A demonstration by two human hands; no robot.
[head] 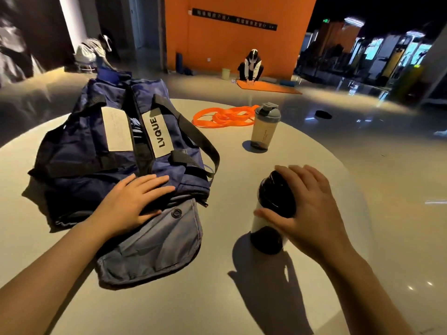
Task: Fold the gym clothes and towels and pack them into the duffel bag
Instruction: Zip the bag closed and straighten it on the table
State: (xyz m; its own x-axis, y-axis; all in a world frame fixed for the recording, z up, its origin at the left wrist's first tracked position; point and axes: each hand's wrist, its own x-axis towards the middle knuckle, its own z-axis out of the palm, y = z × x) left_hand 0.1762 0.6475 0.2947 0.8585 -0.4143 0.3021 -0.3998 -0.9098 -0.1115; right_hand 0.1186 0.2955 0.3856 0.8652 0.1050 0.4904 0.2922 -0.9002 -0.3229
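**Hands on the bag and the bottle at the round table**

Pale and round, the table (169, 298) filled the near part of the gym floor, lit from above so that both forearms threw hard shadows across it. Nearest on the right stood a dark bottle (273, 213) with a black lid and a white band, upright on the tabletop. The right hand (312, 213) was wrapped over it from the side, fingers curved across the lid and thumb against the white band. To the left, the left hand (130, 204) lay flat on the near end of the navy duffel bag (96, 151), fingers straight and spread a little, pressing the fabric just above a grey flap (154, 245) with a snap button. The bag lay on its side, stretching away from that hand toward the far left of the table, its black straps slack and a pale patch reading LVQUE facing up. The two hands were well apart, the bag under one only.

Farther back on the table stood a clear shaker (264, 128) with a grey lid, and just beyond it a tangle of orange bands (222, 117). Beyond the table, a person (251, 66) crouched over an orange mat (268, 87) at the foot of an orange wall (229, 44).
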